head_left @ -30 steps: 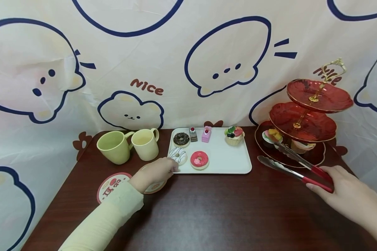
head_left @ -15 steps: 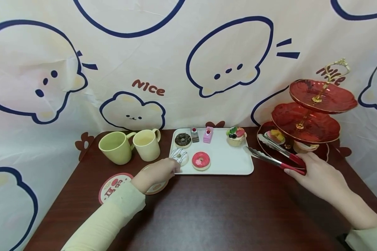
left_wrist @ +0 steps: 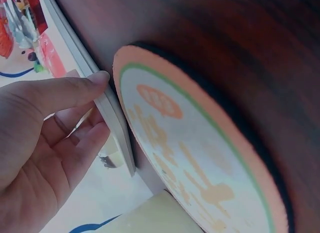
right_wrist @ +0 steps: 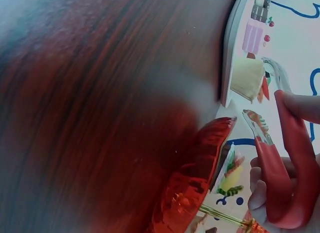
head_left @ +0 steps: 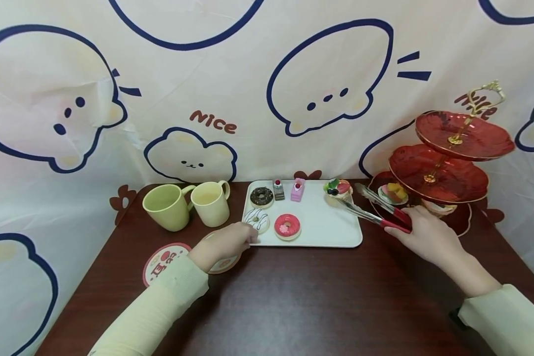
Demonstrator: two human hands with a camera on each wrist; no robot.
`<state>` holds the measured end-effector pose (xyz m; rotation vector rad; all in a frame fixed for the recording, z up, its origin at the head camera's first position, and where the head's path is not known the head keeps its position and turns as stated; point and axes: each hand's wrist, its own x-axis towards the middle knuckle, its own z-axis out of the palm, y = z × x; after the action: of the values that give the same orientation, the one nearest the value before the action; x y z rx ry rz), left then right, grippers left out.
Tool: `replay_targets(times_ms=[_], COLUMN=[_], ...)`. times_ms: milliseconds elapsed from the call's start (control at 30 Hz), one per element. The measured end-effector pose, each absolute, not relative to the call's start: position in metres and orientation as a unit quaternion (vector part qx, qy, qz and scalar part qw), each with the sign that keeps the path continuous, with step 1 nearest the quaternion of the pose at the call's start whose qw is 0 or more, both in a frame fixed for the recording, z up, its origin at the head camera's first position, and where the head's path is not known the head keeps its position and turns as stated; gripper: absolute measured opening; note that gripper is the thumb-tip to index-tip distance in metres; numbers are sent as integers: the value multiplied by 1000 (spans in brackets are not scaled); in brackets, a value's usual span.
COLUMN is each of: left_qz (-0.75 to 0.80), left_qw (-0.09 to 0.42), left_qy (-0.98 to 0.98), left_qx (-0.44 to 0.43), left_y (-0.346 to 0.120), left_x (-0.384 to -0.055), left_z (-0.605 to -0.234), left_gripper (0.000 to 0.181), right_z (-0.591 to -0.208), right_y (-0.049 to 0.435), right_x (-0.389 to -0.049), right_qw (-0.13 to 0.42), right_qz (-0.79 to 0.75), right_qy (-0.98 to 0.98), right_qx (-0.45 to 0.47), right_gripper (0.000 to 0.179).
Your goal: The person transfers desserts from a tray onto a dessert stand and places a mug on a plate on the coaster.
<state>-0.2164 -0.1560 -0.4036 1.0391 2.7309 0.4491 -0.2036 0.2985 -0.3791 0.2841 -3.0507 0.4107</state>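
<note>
My left hand (head_left: pixel 226 241) pinches the front left corner of the white tray (head_left: pixel 327 233); in the left wrist view the thumb and fingers close on its rim (left_wrist: pixel 111 110). My right hand (head_left: pixel 432 240) grips red-handled metal tongs (head_left: pixel 397 227), their two arms spread apart. One tong tip reaches in front of the fruit-topped cupcake (head_left: pixel 339 190) at the tray's back right; the other stands to its right. Also on the tray are a chocolate donut (head_left: pixel 262 197), a white striped donut (head_left: pixel 257 220), a pink donut (head_left: pixel 287 226) and two small cake slices (head_left: pixel 297 190).
A red three-tier stand (head_left: pixel 465 136) rises at the right, with cupcakes (head_left: pixel 393 193) on its bottom plate. Two mugs (head_left: pixel 166 207) stand at the back left. Round coasters (head_left: pixel 162 262) lie near the left arm. A printed curtain (head_left: pixel 249 84) hangs behind the table.
My right hand has carried the tongs leftward from the stand to the fruit-topped cupcake. The left hand stays on the tray corner. The whole view has shifted slightly.
</note>
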Motion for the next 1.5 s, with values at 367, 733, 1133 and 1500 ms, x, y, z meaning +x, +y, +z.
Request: replay_targets(times_ms=[367, 733, 1133, 1500], left_qz=[150, 156, 153, 158], left_qw=[105, 102, 111, 113], left_qy=[921, 918, 921, 921], left_qx=[345, 349, 341, 336], left_y=[-155, -156, -156, -155], left_x=[-218, -217, -216, -217], left_z=[-403, -403, -402, -402], left_gripper=[23, 24, 22, 22], right_z=[-388, -394, -391, -390], right_y=[286, 275, 268, 267], right_x=[-218, -231, -235, -234], right_qw=[16, 11, 15, 11], right_qz=[136, 143, 121, 122], right_qy=[-986, -985, -988, -988], right_qx=[97, 100, 99, 96], right_gripper=[79, 74, 68, 66])
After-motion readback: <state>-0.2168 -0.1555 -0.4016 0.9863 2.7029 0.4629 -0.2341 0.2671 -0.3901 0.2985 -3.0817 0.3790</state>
